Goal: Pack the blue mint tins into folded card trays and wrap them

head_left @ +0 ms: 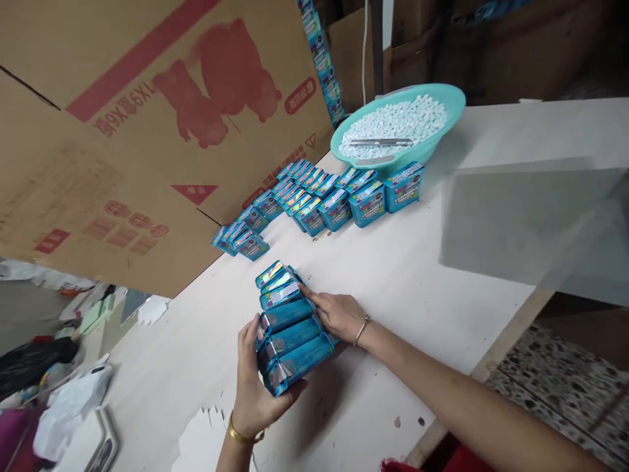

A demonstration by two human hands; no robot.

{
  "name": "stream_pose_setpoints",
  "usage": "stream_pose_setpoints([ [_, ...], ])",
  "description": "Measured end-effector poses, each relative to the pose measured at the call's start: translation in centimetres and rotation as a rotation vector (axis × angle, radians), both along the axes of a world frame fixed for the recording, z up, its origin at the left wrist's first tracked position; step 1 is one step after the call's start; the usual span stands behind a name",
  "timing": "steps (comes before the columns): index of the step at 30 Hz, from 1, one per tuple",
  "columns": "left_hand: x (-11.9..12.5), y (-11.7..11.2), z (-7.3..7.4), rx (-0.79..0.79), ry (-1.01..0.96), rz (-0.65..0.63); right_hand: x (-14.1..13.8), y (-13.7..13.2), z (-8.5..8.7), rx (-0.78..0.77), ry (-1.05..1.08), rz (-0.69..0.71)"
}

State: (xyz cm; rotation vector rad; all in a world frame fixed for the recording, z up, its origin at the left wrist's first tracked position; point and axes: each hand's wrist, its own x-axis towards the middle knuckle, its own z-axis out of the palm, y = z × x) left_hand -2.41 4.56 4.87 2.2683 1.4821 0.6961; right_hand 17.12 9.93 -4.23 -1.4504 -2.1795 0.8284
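A row of blue candy boxes (pixel 297 337) is between my two hands, pressed side by side with their narrow faces toward me. My left hand (pixel 253 383) wraps the left and near side, thumb under the closest box and fingers at the left ends. Along the right side lies my right hand (pixel 339 316), its fingers reaching forward and gripping the row; part of its grip is hidden behind the boxes. Just beyond stand more blue boxes with shiny tops (pixel 279 288), touching the far end of the row.
Blue boxes (pixel 368 204) printed "CARAMELO" stand in rows farther back, beside a large cardboard carton (pixel 147 164). A turquoise basin (pixel 455 98) of white candies holds a metal tool (pixel 381 141). White cut card pieces (pixel 204 442) lie at the near left; a translucent sheet (pixel 511 223) lies right.
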Motion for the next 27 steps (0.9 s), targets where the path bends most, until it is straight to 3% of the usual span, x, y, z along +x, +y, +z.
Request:
stream_pose_setpoints([
  [5,-1.1,-0.5,0.0,-0.110,-0.063,0.023,0.4,0.7,-0.4,0.023,0.320,-0.069],
  [11,-2.8,-3.0,0.1,-0.149,-0.214,0.141,-0.5,2.0,-1.4,0.152,0.759,-0.083],
  [17,-3.5,-4.8,-0.3,-0.175,-0.218,0.187,-0.5,2.6,0.1,0.246,0.642,0.080],
  [21,-3.5,-5.2,0.0,-0.191,-0.167,0.151,-0.8,2.7,-0.2,0.345,0.477,0.135],
  [23,-3.2,-4.8,0.3,-0.174,-0.160,0.116,-1.0,2.4,-0.8,0.368,0.422,0.105],
  [27,-2.0,-3.0,0.6,-0.095,-0.138,0.056,-0.8,1.2,-2.2,0.356,0.455,-0.083],
])
